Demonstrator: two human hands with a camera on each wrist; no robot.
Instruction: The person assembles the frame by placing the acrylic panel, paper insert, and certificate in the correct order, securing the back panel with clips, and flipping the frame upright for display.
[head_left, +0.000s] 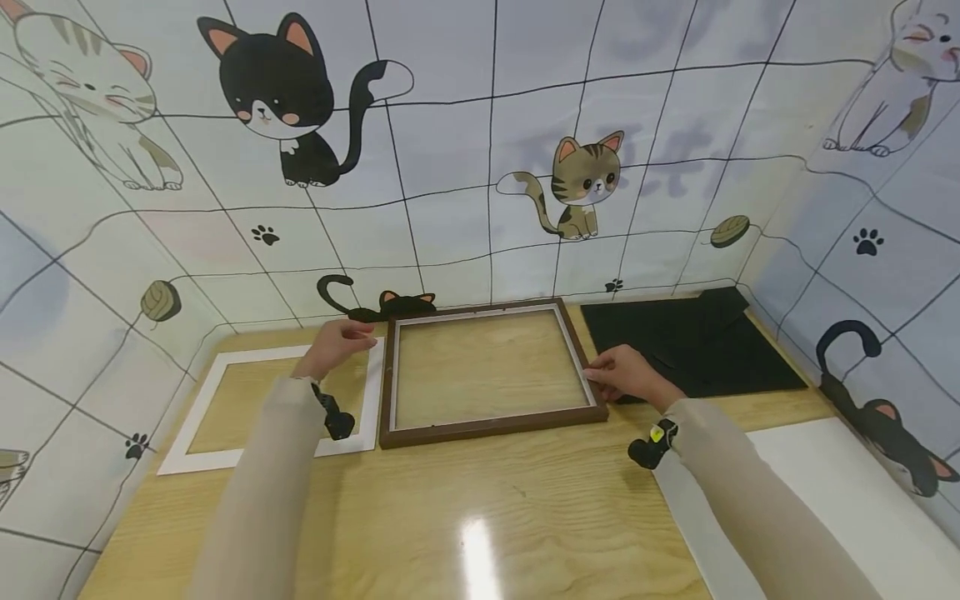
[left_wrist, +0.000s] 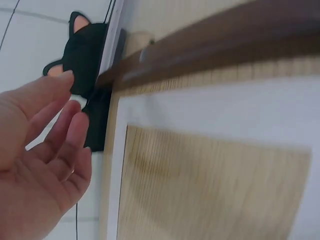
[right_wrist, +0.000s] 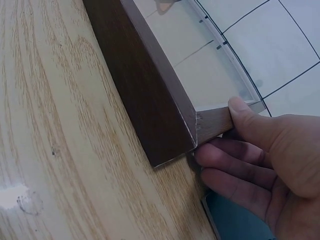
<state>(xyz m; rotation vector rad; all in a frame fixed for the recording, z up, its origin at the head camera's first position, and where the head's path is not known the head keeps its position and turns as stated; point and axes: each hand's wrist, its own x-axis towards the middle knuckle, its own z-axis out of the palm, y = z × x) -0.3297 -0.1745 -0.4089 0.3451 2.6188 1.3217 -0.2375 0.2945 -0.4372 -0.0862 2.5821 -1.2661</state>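
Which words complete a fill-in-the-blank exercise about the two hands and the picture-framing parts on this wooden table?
1. The right hand grips the dark brown wooden picture frame at its ____ edge.
2. The white rectangular mat board lies to the ____ of the frame.
3. The left hand holds ____.
4. The flat black backing board lies on the light wooden table, to the frame's ____.

Missing words: right; left; nothing; right

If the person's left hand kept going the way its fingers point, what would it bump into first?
Probably the top left corner of the brown picture frame. The left hand hovers open over the white mat board, fingers aimed at that corner; depth is hard to judge.
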